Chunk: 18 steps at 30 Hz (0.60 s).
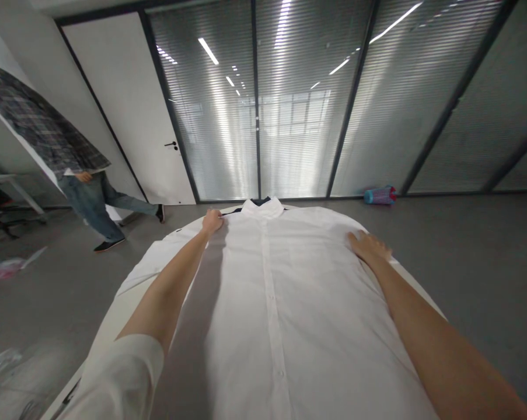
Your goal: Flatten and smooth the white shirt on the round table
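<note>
- A white button-up shirt (272,303) lies face up and buttoned on a pale table (114,315), its collar (263,207) at the far end and its hem towards the person.
- The shirt's long axis runs straight away from the person, marked by the button placket (272,303) down the middle; both arms reach along that axis, one on each side of it.
- The left hand (212,221) sits at the far left shoulder of the shirt, close beside the collar. Its fingers are curled down onto the cloth; whether they pinch the fabric or only press it cannot be told.
- The right hand (368,245) lies flat and spread, palm down, on the right shoulder area near the sleeve seam, holding nothing.
- The left hand reaches further and is the nearer of the two to the collar; the right hand is well out towards the shirt's edge.
- Another person (77,175) in a plaid shirt and jeans walks at the far left, well apart from the table.
- A blue and pink bottle-like thing (380,195) lies on the floor against the glass wall (298,99).
</note>
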Motion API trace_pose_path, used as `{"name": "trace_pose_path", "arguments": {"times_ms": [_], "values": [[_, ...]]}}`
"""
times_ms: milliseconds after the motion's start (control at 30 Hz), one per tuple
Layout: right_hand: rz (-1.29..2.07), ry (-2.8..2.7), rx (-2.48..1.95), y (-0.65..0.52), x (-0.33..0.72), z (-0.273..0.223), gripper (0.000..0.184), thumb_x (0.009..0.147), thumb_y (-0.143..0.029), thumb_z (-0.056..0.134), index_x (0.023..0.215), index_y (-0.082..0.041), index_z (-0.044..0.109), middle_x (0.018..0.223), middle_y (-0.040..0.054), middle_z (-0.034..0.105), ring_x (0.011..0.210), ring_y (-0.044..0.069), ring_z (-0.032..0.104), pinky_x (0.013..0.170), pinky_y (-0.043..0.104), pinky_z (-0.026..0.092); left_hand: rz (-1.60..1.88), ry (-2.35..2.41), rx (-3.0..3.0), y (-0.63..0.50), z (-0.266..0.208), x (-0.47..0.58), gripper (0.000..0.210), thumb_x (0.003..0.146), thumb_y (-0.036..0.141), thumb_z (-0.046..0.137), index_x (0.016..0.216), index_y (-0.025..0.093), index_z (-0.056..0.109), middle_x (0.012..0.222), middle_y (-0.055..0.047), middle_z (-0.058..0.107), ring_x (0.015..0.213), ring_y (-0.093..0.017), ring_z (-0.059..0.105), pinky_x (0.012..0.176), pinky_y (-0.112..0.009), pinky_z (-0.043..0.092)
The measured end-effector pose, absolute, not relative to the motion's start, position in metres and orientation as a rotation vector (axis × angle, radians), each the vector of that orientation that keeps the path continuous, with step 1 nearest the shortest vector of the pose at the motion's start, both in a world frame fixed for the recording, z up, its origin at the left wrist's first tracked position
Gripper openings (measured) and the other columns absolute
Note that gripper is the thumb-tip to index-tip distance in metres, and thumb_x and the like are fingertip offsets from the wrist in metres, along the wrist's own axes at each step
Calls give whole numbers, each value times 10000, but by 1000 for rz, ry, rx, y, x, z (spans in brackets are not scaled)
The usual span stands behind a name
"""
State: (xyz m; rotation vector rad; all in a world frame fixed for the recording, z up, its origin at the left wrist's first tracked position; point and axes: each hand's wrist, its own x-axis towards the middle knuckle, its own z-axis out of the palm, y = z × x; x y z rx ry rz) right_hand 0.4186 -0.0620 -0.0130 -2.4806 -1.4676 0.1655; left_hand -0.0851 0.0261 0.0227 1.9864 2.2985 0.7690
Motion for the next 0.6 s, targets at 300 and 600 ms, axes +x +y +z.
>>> {"name": "trace_pose_path", "arguments": {"times_ms": [300, 600], "values": [[182, -1472, -2476, -67, 414, -8, 682, 967, -586, 234, 1442, -182, 512, 1459, 197, 490, 1299, 432, 476, 1041, 595, 360, 772, 2464, 1893, 14, 11, -67, 301, 912, 243, 545, 1202, 197, 612, 1314, -174, 537, 1093, -298, 624, 925, -414, 475], [162, -1458, -2466, -65, 415, -10, 674, 967, -585, 252, 1426, -177, 529, 1448, 207, 499, 1282, 440, 488, 1034, 596, 353, 219, 1956, 2420, -10, -4, -18, 603, 962, 644, 371, 1446, 308, 498, 1578, -85, 406, 1487, -372, 246, 1147, -607, 220]]}}
